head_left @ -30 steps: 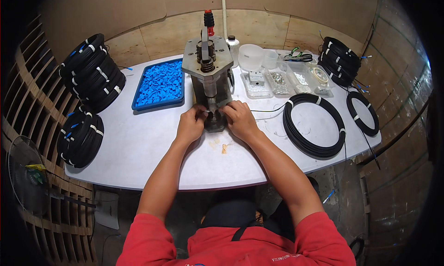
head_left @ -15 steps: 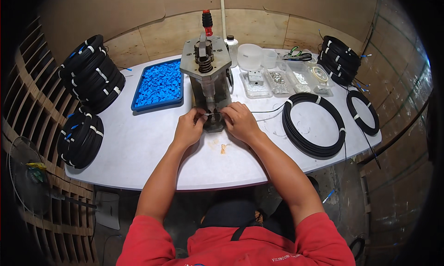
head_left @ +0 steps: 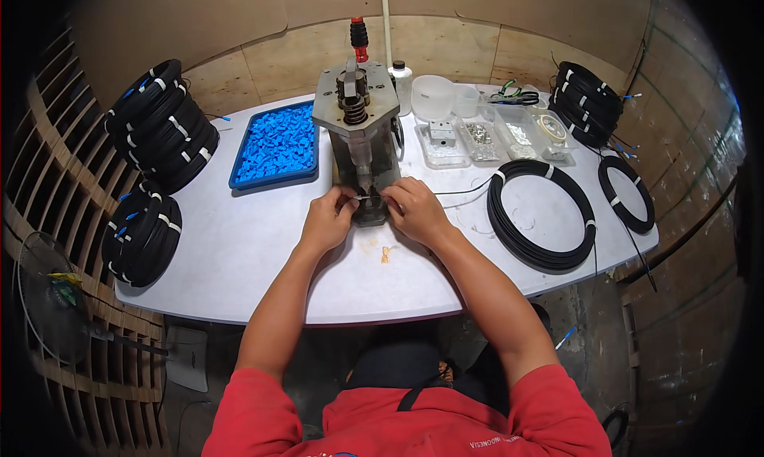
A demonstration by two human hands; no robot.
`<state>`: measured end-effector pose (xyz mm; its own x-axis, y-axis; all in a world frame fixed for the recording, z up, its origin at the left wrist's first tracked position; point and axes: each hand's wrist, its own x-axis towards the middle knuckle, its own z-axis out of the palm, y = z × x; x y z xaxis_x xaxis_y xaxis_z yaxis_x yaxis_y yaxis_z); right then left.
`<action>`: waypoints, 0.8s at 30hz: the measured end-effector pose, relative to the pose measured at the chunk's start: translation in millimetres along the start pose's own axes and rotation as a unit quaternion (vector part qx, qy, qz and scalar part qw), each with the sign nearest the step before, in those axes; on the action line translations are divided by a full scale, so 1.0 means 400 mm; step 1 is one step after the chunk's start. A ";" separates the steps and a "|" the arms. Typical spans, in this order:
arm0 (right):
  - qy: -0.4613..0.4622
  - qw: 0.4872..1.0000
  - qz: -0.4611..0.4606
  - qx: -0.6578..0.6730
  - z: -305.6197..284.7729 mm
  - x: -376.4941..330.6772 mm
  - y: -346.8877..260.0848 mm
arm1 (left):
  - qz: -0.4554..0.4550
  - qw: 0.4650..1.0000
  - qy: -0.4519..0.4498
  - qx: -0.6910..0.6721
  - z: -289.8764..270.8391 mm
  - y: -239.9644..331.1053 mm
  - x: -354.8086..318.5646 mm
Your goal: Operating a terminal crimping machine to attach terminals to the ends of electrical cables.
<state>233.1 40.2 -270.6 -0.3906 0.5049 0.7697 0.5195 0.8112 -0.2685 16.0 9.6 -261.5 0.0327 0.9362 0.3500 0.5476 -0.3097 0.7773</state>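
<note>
Both hands are at the base of a grey metal hand press (head_left: pixel 382 109), whose spring, upright shaft and red-and-black handle rise above them. My left hand (head_left: pixel 326 220) pinches a thin pale piece (head_left: pixel 362 197) below the press shaft; its kind is too small to tell. Opposite it, my right hand (head_left: pixel 417 212) is closed in a pinch on a black cable (head_left: pixel 461 192). That cable runs right to a large black cable coil (head_left: pixel 500 225) lying flat on the table. My fingers partly hide where the cable and the pale piece meet.
A blue tray (head_left: pixel 235 182) of small blue parts stands left of the press. Cable stacks (head_left: pixel 171 131) rise at the far left, more coils (head_left: pixel 587 107) at the back right. Clear boxes (head_left: pixel 446 159), a white bottle (head_left: pixel 402 99) and tubs (head_left: pixel 432 97) line the back. A fan (head_left: pixel 52 298) stands lower left.
The whole view has shifted very slightly. Both hands keep their pinches at the press base, with no other visible movement.
</note>
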 end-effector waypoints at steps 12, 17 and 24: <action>0.015 1.000 -0.001 -0.011 0.008 0.002 0.003 | 0.009 1.000 0.008 -0.017 0.010 -0.025 0.007; 0.013 1.000 -0.003 -0.016 0.013 0.000 0.006 | 0.016 1.000 0.017 -0.017 0.015 -0.031 0.011; 0.009 1.000 0.004 -0.022 0.017 -0.003 0.005 | 0.006 1.000 0.010 -0.004 0.010 -0.021 0.009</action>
<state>229.4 43.1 -276.0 -0.3723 0.5050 0.7787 0.5558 0.7932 -0.2487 14.8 16.4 -269.1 0.0221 0.9285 0.3708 0.5400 -0.3232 0.7771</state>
